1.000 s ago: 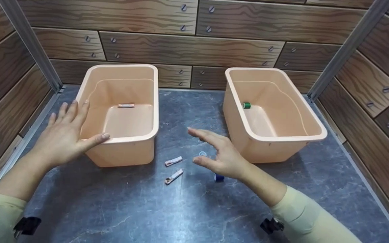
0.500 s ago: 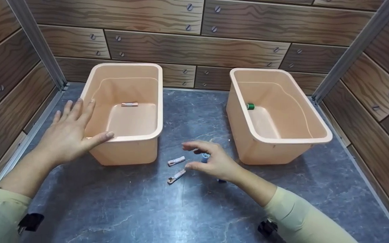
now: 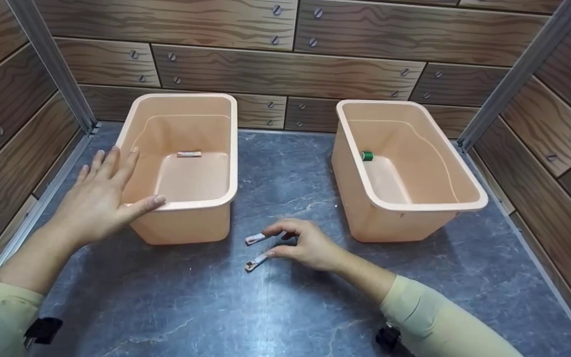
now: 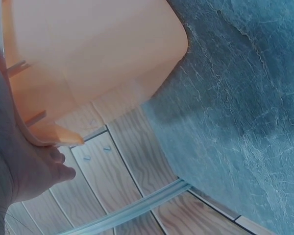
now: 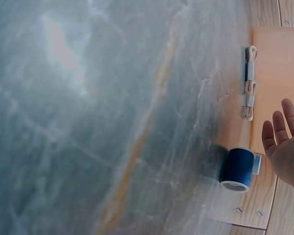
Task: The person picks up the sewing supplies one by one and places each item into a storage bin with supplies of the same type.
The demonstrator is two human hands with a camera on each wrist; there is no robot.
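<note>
My left hand rests with spread fingers on the left rim of the left peach bin. Above the table, my right hand has its fingers loosely bent, thumb and fingers apart. Its fingertips overlap the farther banded cord bundle, while the thumb tip meets the end of the nearer banded cord bundle. A blue thread spool stands near that hand in the right wrist view, with part of a pale spool behind it. Both spools are hidden by the right hand in the head view.
Inside the left bin lies another cord bundle. The right peach bin holds a green thread spool. Wood-patterned walls with metal corner posts enclose the grey marbled table.
My right hand has come down and left, from over the spools to the two cord bundles, its fingers bending more. The left hand stays on the bin's rim.
</note>
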